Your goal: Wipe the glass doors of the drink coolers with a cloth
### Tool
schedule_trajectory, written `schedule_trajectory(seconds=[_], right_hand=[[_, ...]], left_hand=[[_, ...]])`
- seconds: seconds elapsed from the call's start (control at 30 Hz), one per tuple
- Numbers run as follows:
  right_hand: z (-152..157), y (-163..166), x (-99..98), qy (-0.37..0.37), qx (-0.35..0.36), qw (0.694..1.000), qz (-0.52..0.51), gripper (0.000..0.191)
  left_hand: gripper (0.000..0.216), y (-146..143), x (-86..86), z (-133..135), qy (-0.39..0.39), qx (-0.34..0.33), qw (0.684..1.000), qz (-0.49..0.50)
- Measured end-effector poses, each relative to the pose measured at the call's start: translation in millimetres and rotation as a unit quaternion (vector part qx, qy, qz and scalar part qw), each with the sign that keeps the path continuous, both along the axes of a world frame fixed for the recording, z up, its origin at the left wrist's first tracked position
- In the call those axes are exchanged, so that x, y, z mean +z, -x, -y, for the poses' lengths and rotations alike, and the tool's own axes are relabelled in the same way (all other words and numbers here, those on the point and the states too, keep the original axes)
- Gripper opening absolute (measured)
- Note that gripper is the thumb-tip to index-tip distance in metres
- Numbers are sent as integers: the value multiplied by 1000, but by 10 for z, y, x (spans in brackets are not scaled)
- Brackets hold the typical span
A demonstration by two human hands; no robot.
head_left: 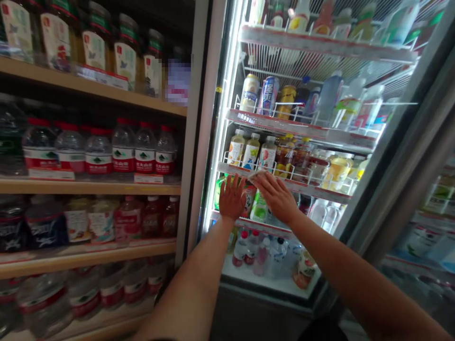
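Note:
Both of my arms reach forward into a lit drinks fridge. My left hand [232,198] is raised with its fingers spread at the left end of a shelf edge, holding nothing. Under the fingertips of my right hand [279,195] is a small pale cloth [256,175], pressed against the front strip of the same shelf [305,188]; the fingers are extended and close together. Just above the hands stand juice bottles with white caps [251,152]. Below, a green-labelled bottle [259,208] is partly hidden by my right hand.
Wooden shelves [149,188] on the left hold rows of red-capped water bottles [123,147]. Cans [249,92] and bottles stand behind wire guards on the upper fridge shelves. Small bottles [241,248] stand on the fridge floor. A dark door frame [401,109] slants along the right.

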State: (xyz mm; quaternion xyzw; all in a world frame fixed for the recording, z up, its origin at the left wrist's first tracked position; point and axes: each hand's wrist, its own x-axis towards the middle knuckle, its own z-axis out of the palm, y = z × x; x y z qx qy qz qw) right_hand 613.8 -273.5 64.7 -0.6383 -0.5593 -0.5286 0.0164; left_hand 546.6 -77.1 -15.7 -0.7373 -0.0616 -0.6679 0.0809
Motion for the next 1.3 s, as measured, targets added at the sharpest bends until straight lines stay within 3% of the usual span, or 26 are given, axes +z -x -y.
schedule_trajectory(seconds=[0.2, 0.33, 0.4, 0.57, 0.6, 0.7, 0.77, 0.9, 0.97, 1.17, 1.3], right_hand=[[121, -88, 40, -169, -22, 985, -25, 61], [264, -94, -166, -10, 1, 1000, 8, 68], [344, -120, -216, 14, -3, 1000, 12, 70], [507, -205, -290, -162, -26, 986, -29, 70], [537, -208, -340, -148, -26, 988, -30, 70], [634, -205, -501, -7, -20, 1000, -19, 70], [695, -226, -551, 26, -24, 999, -19, 71], [744, -303, -563, -141, -27, 989, -45, 72], [732, -301, -640, -169, -22, 983, -61, 73], [706, -150, -1045, 76, 12, 995, -58, 75], [662, -113, -1172, 57, -14, 996, -66, 70]], left_hand=[[57, 3, -2, -2, 11, -6, 1000, -14], [57, 0, -11, -10, 12, -3, 1000, -11], [58, -2, -14, -14, 9, 0, 1000, -9], [59, -4, -13, -12, 2, 9, 1000, -7], [59, -4, -12, -11, 2, 8, 1000, -6], [60, -6, -11, -9, 4, 3, 1000, -8], [60, -6, -10, -12, 6, -3, 1000, -10], [60, 0, -8, -10, 12, -10, 1000, -16], [60, 1, -7, -3, 24, -13, 999, -26], [57, -16, -6, 4, 38, -20, 999, -31], [57, -21, -6, -1, 21, -21, 999, -15]])
